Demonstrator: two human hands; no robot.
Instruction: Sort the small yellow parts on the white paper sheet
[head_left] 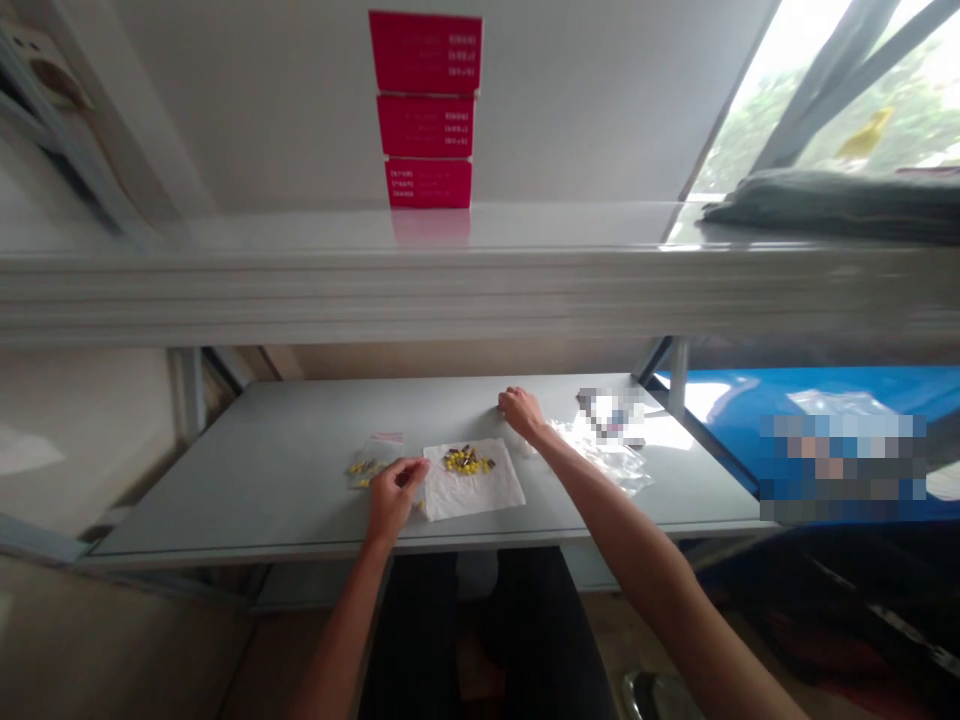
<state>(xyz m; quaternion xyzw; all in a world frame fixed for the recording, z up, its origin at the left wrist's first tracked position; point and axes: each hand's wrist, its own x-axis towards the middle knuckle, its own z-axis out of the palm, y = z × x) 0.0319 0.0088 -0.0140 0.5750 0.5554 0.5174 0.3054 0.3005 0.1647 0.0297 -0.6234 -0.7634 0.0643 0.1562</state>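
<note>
A white paper sheet or cloth (469, 500) lies on the grey table, with a small pile of yellow and dark brown pieces (466, 461) on it. My left hand (394, 492) is at the sheet's left edge, thumb and fingers pinched together; what they hold, if anything, is too small to make out. Partly behind that hand lies a clear zip bag (386, 442) with several similar yellow pieces. Beyond the sheet's far right corner, my right hand (521, 411) rests low over the table with curled fingers, which hide anything inside them.
Clear plastic bags (619, 465) lie to the right, under my right forearm. A shelf edge (480, 295) crosses above the table, carrying a stack of three red boxes (427, 125) and dark folded cloth (832, 205). At right stands a blue surface (720, 400).
</note>
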